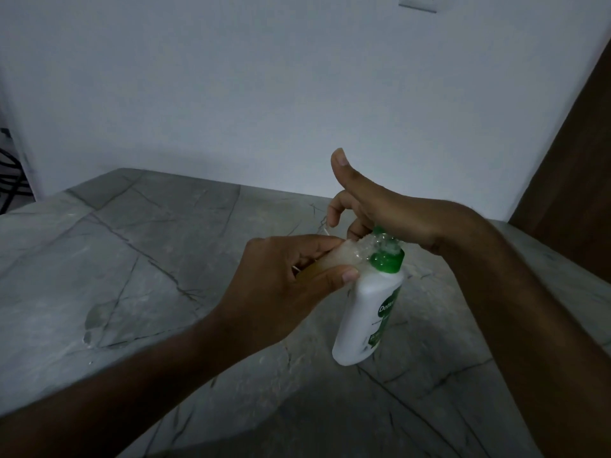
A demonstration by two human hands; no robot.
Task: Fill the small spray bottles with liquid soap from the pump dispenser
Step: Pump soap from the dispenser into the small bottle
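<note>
The left hand [291, 279] curls its fingers and thumb round a small spray bottle [330, 262], a clear little container with pale yellowish liquid inside, and holds it tipped on its side so that its open end meets the nozzle of the pump dispenser [370, 309]. The thumb lies along the lower side of the small bottle and the fingers wrap over the top, so most of the bottle is hidden. The right hand [373, 209] sits on top of the dispenser's pump head, palm down over it, with the thumb sticking up and away and the fingers bent downward past the far side of the pump; whether they grip the pump or only press on it cannot be told from this angle. Foamy, bubbly soap [476, 246] shows where the small bottle's mouth and the nozzle come together, just above the green collar [386, 261] of the dispenser. The dispenser itself is a white bottle with a green label, standing on the table [132, 259] and leaning slightly toward the person. The table is a grey, marble-patterned surface with dark veins. Behind it rises a plain white wall [264, 94], and a brown wooden panel [575, 160] runs down the right edge of the view.
</note>
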